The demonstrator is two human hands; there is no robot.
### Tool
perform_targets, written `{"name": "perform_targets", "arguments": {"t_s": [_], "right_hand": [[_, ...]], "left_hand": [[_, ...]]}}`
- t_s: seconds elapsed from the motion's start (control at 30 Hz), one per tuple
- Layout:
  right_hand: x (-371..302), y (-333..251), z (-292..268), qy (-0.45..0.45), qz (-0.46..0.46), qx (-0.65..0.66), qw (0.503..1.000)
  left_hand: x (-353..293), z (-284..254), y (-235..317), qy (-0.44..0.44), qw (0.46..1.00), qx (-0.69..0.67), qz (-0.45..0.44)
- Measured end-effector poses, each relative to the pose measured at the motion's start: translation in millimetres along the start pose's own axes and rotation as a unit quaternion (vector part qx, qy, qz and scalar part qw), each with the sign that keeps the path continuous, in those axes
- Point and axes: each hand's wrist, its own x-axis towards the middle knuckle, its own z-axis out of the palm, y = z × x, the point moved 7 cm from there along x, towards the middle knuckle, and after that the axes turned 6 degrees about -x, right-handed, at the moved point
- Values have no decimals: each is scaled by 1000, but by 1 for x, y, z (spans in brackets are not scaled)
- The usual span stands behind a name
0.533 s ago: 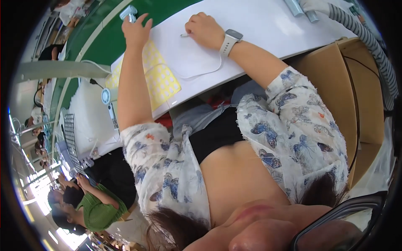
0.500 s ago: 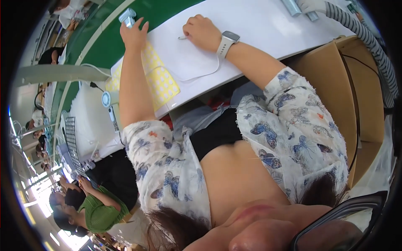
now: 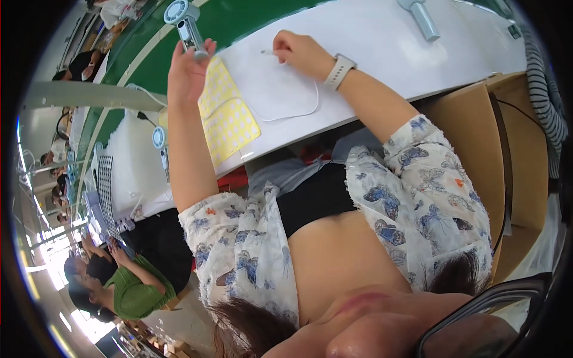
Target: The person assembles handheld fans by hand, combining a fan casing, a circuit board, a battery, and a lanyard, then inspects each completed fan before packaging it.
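My left hand (image 3: pixel 188 76) is closed around the lower end of a light blue handheld fan (image 3: pixel 190 34). The fan's round head points away from me, over the green surface beyond the white table. My right hand (image 3: pixel 303 53), wrist strapped with a pale watch, pinches the end of a white cable (image 3: pixel 299 117). A small white tip of that cable sticks out to the left of the fingers. The cable loops over the white tabletop (image 3: pixel 358 42) between my arms. Beside my left forearm lies a yellow sheet with white oval stickers (image 3: pixel 236 128).
Another light blue fan (image 3: pixel 425 22) lies at the far right of the table. A third fan (image 3: pixel 160 143) is left of my forearm, by a white plastic-wrapped stack (image 3: pixel 122 161). A cardboard box (image 3: pixel 465 125) and striped hose (image 3: pixel 544 89) stand right. A co-worker (image 3: pixel 140 286) sits left.
My left hand has taken hold of the fan and turned it, so its head and handle now show. My right hand has shifted slightly right with the cable end.
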Motion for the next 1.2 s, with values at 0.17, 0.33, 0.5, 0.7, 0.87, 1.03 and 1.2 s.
{"name": "perform_targets", "arguments": {"t_s": [0.17,0.33,0.5,0.7,0.87,1.03,1.2], "right_hand": [[-8,-14,-18,27,-29,66,997],[-41,-65,-12,-134,-3,202,970],[-107,-121,32,-261,9,264,929],[-113,-131,41,-280,10,269,922],[-118,-130,44,-269,14,268,925],[-126,-121,40,-299,69,297,904],[-126,-119,47,-302,68,361,880]], "left_hand": [[-104,47,-6,-53,998,-23,-21],[-161,70,-7,45,998,14,29],[-171,77,-3,78,984,-101,122],[-162,73,-13,66,980,-152,110],[-166,85,-15,81,982,-106,135],[-174,91,-21,103,975,29,194],[-169,85,-22,95,983,17,159]]}}
